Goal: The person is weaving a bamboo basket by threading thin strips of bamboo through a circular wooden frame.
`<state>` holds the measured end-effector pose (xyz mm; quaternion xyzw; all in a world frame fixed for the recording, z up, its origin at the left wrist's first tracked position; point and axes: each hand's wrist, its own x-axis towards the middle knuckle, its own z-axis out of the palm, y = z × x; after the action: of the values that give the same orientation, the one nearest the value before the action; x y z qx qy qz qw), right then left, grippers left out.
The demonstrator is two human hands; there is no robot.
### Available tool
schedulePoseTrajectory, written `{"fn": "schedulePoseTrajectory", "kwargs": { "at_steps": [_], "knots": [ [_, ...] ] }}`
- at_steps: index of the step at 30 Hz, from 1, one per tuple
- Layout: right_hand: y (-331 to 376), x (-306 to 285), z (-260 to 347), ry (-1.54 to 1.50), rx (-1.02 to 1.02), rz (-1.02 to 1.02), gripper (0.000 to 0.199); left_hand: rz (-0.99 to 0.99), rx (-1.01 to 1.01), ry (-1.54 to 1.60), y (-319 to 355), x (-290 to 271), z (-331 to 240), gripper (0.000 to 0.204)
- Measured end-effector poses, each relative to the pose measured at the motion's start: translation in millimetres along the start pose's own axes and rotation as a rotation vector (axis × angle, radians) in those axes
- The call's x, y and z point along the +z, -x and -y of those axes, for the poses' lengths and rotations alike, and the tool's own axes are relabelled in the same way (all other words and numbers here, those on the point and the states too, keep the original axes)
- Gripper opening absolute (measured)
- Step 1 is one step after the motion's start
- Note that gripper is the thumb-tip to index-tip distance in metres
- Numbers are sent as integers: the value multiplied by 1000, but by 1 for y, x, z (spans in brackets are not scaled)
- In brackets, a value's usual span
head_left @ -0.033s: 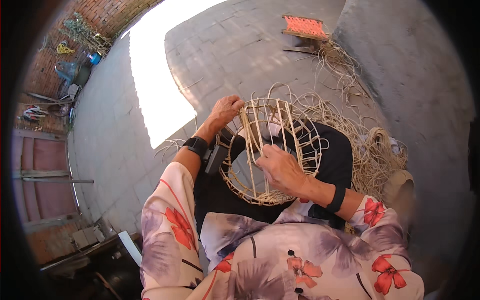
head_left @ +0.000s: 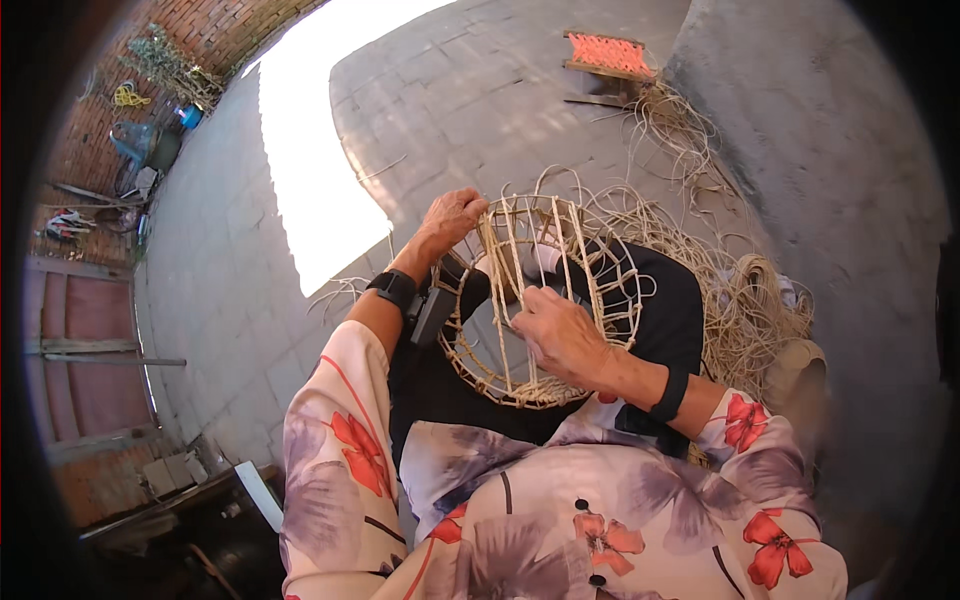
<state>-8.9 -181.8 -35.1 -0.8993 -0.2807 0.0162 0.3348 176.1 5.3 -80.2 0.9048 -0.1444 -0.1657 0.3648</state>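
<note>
A round open frame (head_left: pixel 545 401), bound with pale cord, rests across my lap over dark trousers. Several pale cords (head_left: pixel 514 255) run lengthwise over its opening. At the far left part of the rim, my left hand (head_left: pixel 453 222) is closed around the edge, its fingertips partly hidden. My right hand (head_left: pixel 562 335) hovers over the middle of the opening, fingers pinched on one of the cords. The pinched spot itself is mostly covered by the fingers. Both wrists wear black straps.
A large tangle of loose pale cord (head_left: pixel 755 315) lies on the ground to my right. A small stool with an orange woven seat (head_left: pixel 610 52) stands farther off. Paved floor (head_left: pixel 215 300) stretches left toward a brick wall (head_left: pixel 225 40) and a reddish door (head_left: pixel 100 315).
</note>
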Motion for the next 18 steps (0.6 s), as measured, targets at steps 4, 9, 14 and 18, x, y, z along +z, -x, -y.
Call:
{"fn": "schedulePoseTrajectory", "kwargs": {
  "at_steps": [4, 9, 14, 18],
  "knots": [
    [-8, 0, 8, 160, -171, 55, 7, -23, 7, 2, -3, 2, 4, 34],
    [0, 5, 11, 145, -66, 270, 12, -42, 8, -13, 0, 4, 2, 34],
    [10, 12, 20, 79, -57, 471, 15, -183, 11, -17, 18, -2, 4, 31],
    [14, 4, 25, -3, -2, 435, 22, -447, 50, 221, 81, -16, -36, 22]
  ]
}}
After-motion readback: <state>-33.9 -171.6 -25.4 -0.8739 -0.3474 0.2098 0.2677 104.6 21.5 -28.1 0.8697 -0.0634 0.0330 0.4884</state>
